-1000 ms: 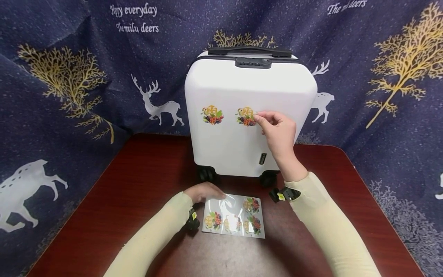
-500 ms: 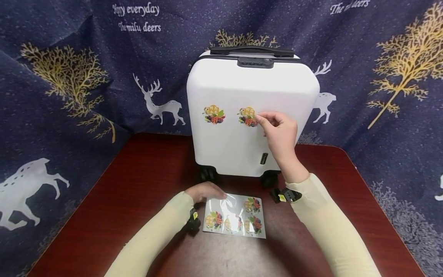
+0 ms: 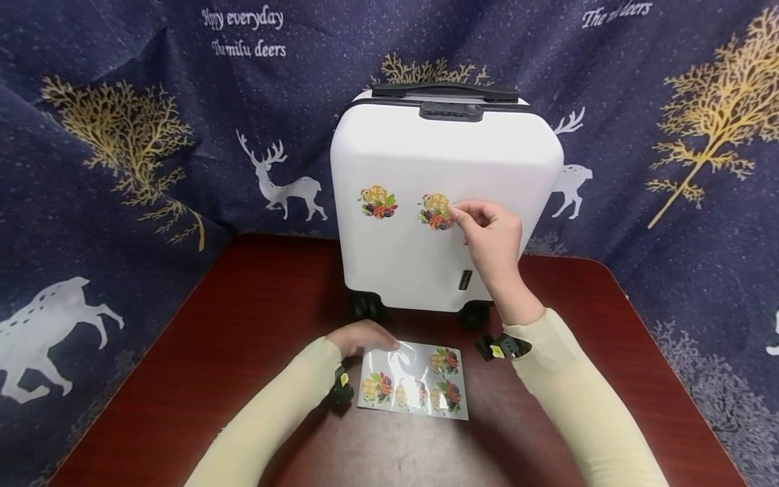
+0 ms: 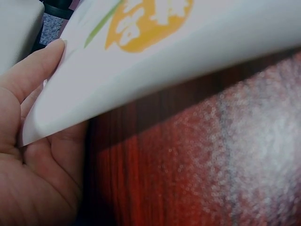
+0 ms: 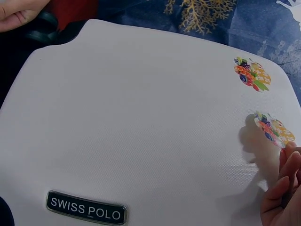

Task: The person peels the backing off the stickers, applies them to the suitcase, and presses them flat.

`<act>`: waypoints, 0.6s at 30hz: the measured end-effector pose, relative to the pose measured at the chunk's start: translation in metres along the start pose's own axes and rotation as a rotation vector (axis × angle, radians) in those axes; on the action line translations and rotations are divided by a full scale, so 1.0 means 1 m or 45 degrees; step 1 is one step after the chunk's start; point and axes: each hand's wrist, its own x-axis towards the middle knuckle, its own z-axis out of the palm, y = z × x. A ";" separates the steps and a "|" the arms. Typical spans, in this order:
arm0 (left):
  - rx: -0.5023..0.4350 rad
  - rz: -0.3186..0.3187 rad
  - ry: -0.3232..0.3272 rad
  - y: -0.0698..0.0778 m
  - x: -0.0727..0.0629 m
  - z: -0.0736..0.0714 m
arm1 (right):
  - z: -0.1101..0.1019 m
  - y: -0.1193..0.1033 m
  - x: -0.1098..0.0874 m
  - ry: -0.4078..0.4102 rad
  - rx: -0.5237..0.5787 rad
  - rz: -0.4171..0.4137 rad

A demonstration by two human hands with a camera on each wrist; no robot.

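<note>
My right hand [image 3: 494,240] pinches the edge of a fruit sticker [image 3: 435,211] between thumb and fingertips, in front of the white suitcase [image 3: 402,264]. In the right wrist view a shadow beside this sticker [image 5: 273,129] shows it standing off the shell at least in part. To its left, a matching fruit sticker [image 3: 378,202] lies flat on the suitcase. My left hand [image 3: 360,337] holds the sticker sheet [image 3: 395,362] by its upper left corner. The left wrist view has the thumb over the sheet [image 4: 117,80] and the other fingers under it, the near edge lifted off the table.
The suitcase stands upright on black wheels [image 3: 475,314] at the back of the dark red table [image 3: 274,297]. A carry handle [image 3: 444,90] and a combination lock [image 3: 451,111] are on its top. Behind hangs a blue cloth [image 3: 292,88] with deer and trees. Several stickers remain on the sheet.
The sticker in my right hand has moved slightly down against the suitcase, and the hand with it. My left hand stays on the sheet. The head view has shifted a little.
</note>
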 end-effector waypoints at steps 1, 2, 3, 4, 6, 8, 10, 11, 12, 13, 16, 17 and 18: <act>-0.010 -0.003 -0.002 0.000 0.000 0.000 | 0.000 0.000 0.000 -0.002 -0.004 0.003; -0.019 -0.005 -0.005 -0.001 0.001 0.000 | 0.000 0.000 0.000 -0.003 -0.008 0.007; -0.021 -0.005 -0.006 -0.001 0.001 0.000 | -0.001 0.000 0.001 -0.003 -0.009 0.013; -0.021 -0.005 -0.008 -0.001 0.001 0.000 | -0.001 0.000 0.001 -0.002 -0.011 0.022; -0.024 -0.005 -0.011 0.000 0.000 0.001 | -0.001 -0.001 0.002 0.000 -0.009 0.032; -0.013 0.001 -0.017 0.000 0.000 0.001 | -0.001 -0.002 0.003 0.002 -0.003 0.044; -0.010 0.001 -0.021 0.000 0.000 0.001 | -0.001 -0.003 0.004 0.003 0.003 0.050; -0.018 -0.004 -0.021 0.000 0.000 0.001 | -0.002 -0.003 0.004 0.005 0.006 0.050; -0.022 -0.008 -0.022 0.000 0.000 0.001 | -0.002 -0.003 0.004 0.007 0.010 0.053; -0.026 -0.013 -0.022 0.000 0.001 0.000 | -0.002 -0.003 0.004 0.010 0.008 0.053; -0.029 -0.025 -0.016 0.000 0.001 0.000 | -0.002 -0.003 0.005 0.016 0.012 0.052; -0.023 -0.025 -0.012 0.000 0.001 0.000 | -0.001 -0.003 0.005 0.018 0.014 0.049; -0.009 -0.019 -0.009 0.000 0.001 0.000 | -0.001 -0.003 0.006 0.020 0.016 0.047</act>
